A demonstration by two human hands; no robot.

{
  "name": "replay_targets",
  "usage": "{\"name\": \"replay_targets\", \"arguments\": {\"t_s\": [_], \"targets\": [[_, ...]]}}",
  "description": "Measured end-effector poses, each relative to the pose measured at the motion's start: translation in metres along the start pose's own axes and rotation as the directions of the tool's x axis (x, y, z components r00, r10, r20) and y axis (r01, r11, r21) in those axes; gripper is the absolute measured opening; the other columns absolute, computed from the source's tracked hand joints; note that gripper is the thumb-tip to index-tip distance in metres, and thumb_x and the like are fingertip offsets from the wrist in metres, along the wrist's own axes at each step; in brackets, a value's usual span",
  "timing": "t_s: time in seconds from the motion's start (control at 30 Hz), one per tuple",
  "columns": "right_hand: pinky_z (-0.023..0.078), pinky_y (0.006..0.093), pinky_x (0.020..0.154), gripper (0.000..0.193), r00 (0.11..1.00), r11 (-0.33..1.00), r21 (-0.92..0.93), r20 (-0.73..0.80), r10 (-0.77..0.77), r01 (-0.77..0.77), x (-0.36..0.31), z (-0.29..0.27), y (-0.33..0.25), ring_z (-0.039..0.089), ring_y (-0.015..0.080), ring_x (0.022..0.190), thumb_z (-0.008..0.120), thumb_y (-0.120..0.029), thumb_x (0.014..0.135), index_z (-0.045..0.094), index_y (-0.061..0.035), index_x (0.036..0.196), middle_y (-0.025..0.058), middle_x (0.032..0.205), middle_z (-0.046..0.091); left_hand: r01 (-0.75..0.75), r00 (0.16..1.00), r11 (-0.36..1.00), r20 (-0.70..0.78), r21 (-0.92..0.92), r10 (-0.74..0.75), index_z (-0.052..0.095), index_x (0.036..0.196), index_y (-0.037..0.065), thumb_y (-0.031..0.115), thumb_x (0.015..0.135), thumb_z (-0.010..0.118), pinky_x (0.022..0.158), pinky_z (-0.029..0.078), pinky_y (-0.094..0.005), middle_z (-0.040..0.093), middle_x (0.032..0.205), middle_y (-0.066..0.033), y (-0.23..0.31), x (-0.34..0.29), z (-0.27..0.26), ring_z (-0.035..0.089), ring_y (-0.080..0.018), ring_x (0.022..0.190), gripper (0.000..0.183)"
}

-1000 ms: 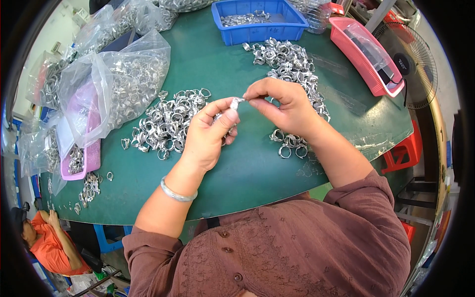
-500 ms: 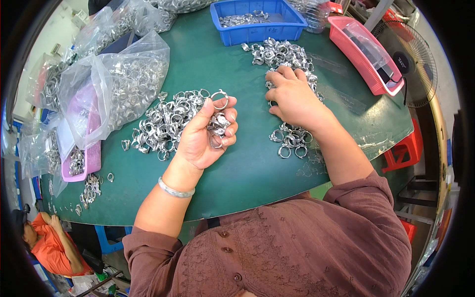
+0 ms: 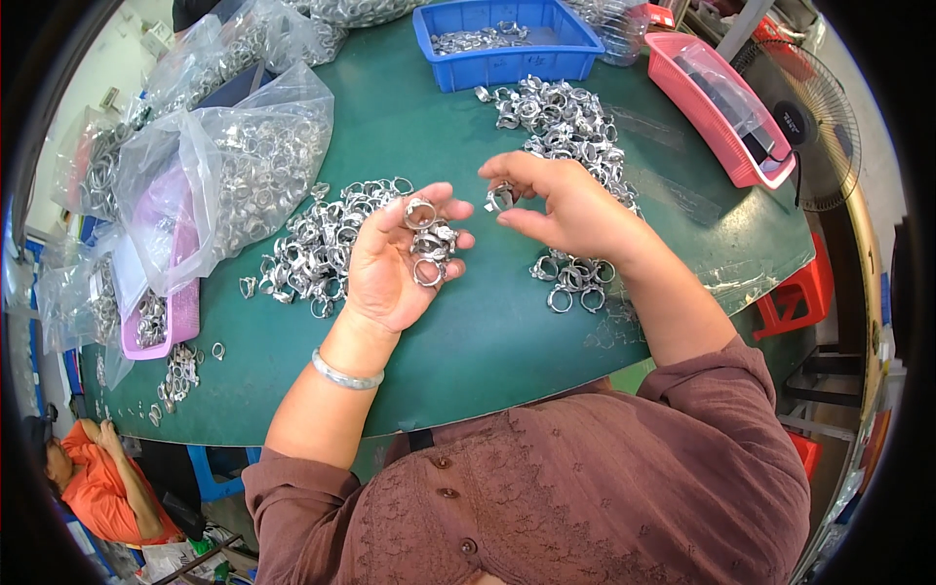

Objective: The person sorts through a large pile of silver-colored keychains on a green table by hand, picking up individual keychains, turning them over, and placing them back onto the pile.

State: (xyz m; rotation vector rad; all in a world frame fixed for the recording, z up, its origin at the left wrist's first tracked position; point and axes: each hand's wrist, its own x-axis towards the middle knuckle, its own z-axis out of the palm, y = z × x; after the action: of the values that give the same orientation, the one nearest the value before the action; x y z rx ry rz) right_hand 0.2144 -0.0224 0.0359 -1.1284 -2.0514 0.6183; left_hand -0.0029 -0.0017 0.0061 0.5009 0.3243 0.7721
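Observation:
My left hand (image 3: 390, 258) is palm up with its fingers half curled, cradling several silvery metal rings (image 3: 426, 244). One ring sits near the thumb tip. Facing it, my right hand (image 3: 556, 200) has a single metal ring (image 3: 499, 197) between thumb and fingers, held just above the table. Left of my left hand lies a loose heap of similar rings (image 3: 327, 244). A second pile of rings (image 3: 570, 117) runs beside and partly behind my right hand, with a few more rings (image 3: 575, 283) below its wrist.
On the green table (image 3: 487, 361), clear bags of rings (image 3: 263, 161) and a purple basket (image 3: 185, 317) stand left. A blue tray (image 3: 507, 68) with metal parts is at the back. Right are a pink basket (image 3: 721, 117) and a fan (image 3: 804, 122). A person (image 3: 112, 483) sits at lower left.
My right hand has come off the right pile and moved left toward my left hand, now with a ring in its fingers. My left fingers have opened somewhat around their rings.

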Motion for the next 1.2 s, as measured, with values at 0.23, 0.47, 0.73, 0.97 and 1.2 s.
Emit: {"name": "replay_targets", "arguments": {"t_s": [0.23,0.47,0.73,0.97,1.2], "targets": [[0.048,0.0296,0.065,0.042,0.999,0.987,0.162,-0.033,0.006,-0.001,0.0,0.003,-0.008,0.057,0.0199,0.074,0.067,-0.004,0.071,0.048,-0.0021,0.108,0.0093,0.09,0.06,0.034,0.986,0.981,-0.165,0.19,-0.003,0.057,0.101,0.005,0.029,0.087,0.053,0.057,0.044,-0.0299,0.059,0.095,-0.0094,-0.004,0.0,0.0,0.056,-0.0232,0.079,0.028],[0.046,0.0263,0.07,0.036,0.998,0.991,0.118,-0.003,-0.066,0.066,0.0,0.005,-0.009,0.054,0.014,0.077,0.066,0.002,0.069,0.054,-0.0019,0.103,0.0066,0.096,0.058,0.139,0.977,0.961,-0.191,0.238,-0.094,0.054,0.107,0.006,0.027,0.086,0.058,0.048,0.041,-0.022,0.058,0.084,-0.0036,-0.006,-0.001,0.009,0.054,-0.0155,0.068,0.03],[0.046,0.0295,0.078,0.025,0.984,0.968,0.193,-0.098,-0.146,0.163,-0.001,0.016,-0.008,0.058,0.0181,0.088,0.063,0.005,0.07,0.057,-0.0029,0.092,0.0099,0.1,0.059,0.094,0.981,0.919,-0.194,0.384,-0.02,0.054,0.106,0.007,0.015,0.084,0.062,0.048,0.04,-0.0184,0.056,0.08,0.0002,-0.017,-0.003,0.016,0.053,-0.0105,0.063,0.025],[0.045,0.0294,0.079,0.013,0.994,0.954,0.286,-0.077,-0.076,0.095,0.0,0.014,-0.007,0.057,0.0174,0.09,0.061,0.005,0.073,0.058,-0.002,0.084,0.0106,0.1,0.059,-0.235,0.91,0.567,-0.026,0.79,0.413,0.053,0.1,0.004,0.003,0.076,0.067,0.06,0.042,-0.0198,0.053,0.082,0.0007,-0.019,-0.001,0.017,0.05,-0.0074,0.071,0.027],[0.047,0.0255,0.073,0.01,0.998,0.881,0.471,-0.056,-0.008,0.034,-0.001,0.019,-0.002,0.058,0.0125,0.081,0.059,0.005,0.077,0.057,0.0001,0.085,0.0068,0.092,0.06,-0.37,0.79,0.169,0.214,0.914,0.575,0.055,0.093,0.003,0.004,0.071,0.07,0.067,0.043,-0.0221,0.054,0.079,-0.0009,-0.021,0.002,0.016,0.051,-0.008,0.075,0.026]]}}
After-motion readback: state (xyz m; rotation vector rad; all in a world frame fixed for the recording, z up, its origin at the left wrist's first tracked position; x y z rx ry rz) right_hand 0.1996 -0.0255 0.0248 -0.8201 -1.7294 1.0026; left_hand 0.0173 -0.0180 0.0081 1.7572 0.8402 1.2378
